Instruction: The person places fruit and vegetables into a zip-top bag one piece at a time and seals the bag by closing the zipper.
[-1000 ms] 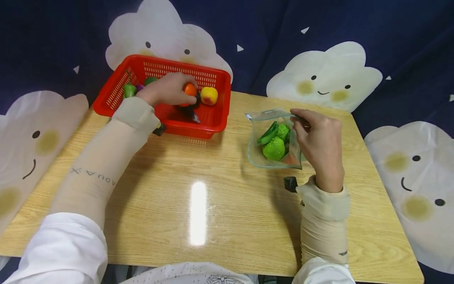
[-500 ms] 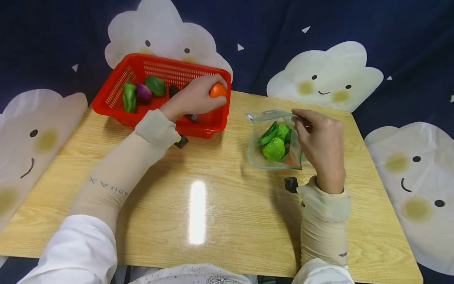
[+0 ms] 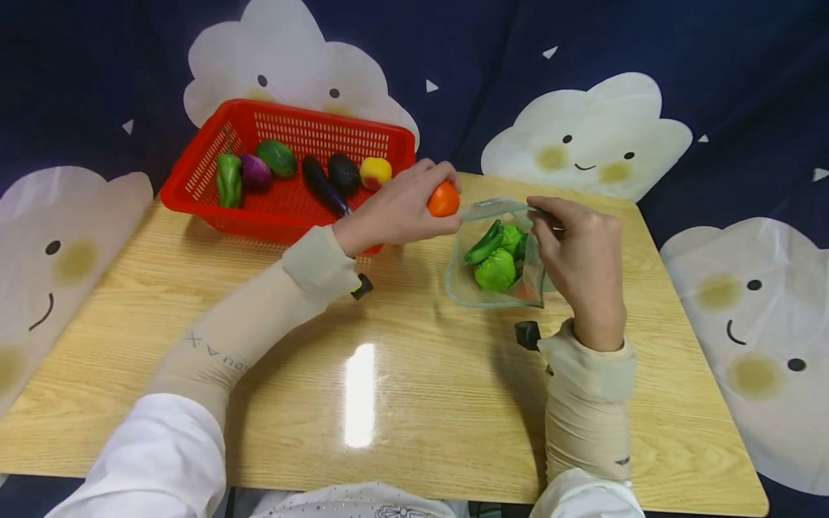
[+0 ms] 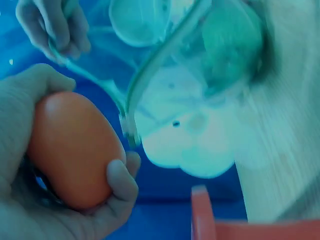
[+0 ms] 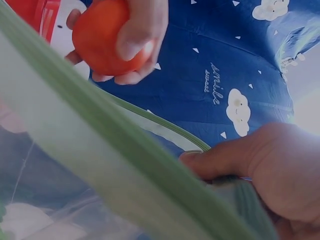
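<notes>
My left hand (image 3: 404, 208) grips a smooth orange-red tomato (image 3: 444, 199) between the basket and the bag. In the left wrist view, thumb and fingers curl round the tomato (image 4: 75, 150). A clear zip bag (image 3: 461, 288) stands on the table with its mouth spread. Inside are a green cucumber (image 3: 484, 243), a leafy green cabbage (image 3: 495, 270) and other green pieces, partly hidden. My right hand (image 3: 583, 252) pinches the bag's right rim. The right wrist view shows its thumb (image 5: 225, 157) on the green zip edge, and the tomato above the mouth.
A red plastic basket (image 3: 272, 208) stands at the back left. It holds a green pepper (image 3: 229, 180), a purple onion-like piece (image 3: 255, 173), a green oval piece (image 3: 277, 158), an eggplant (image 3: 322, 187), a dark avocado (image 3: 343, 174) and a yellow-red peach (image 3: 376, 173). Behind hangs a cloud-print cloth.
My left hand has lifted the tomato out of the basket and carried it right, up to the bag's left rim. The right hand has stayed at the bag's rim.
</notes>
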Demonstrator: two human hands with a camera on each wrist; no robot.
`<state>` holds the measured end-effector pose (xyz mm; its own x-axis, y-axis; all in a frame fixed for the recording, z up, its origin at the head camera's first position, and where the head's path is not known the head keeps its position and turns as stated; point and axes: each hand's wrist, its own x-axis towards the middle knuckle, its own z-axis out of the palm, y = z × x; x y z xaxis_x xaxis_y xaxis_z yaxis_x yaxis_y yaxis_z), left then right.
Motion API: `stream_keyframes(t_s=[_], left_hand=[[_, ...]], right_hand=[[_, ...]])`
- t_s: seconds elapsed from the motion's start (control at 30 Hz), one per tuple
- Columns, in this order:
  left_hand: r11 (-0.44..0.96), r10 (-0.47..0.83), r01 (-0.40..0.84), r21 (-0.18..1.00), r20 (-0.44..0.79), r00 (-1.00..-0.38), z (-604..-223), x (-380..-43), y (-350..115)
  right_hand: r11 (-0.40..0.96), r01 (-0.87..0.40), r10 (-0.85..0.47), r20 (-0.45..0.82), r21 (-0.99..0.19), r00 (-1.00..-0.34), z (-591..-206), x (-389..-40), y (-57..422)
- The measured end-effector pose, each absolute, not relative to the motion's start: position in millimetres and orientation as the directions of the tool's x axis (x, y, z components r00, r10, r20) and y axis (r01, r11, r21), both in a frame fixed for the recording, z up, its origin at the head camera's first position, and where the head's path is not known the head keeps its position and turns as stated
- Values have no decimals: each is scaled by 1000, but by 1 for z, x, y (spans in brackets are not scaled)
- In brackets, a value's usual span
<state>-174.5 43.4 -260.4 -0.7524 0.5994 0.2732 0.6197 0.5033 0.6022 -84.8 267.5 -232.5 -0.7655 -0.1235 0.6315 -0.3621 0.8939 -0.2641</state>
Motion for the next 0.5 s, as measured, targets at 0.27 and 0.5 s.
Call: stream_keyframes(t_s=[0.27, 0.5], left_hand=[[348, 768, 744, 570, 282, -575, -255, -150, 59], [242, 867, 823, 514, 266, -420, -259, -140, 81]], right_hand=[[890, -377, -135, 641, -256, -756, -231, -86, 267], [883, -380, -121, 648, -276, -752, -232, -85, 268]])
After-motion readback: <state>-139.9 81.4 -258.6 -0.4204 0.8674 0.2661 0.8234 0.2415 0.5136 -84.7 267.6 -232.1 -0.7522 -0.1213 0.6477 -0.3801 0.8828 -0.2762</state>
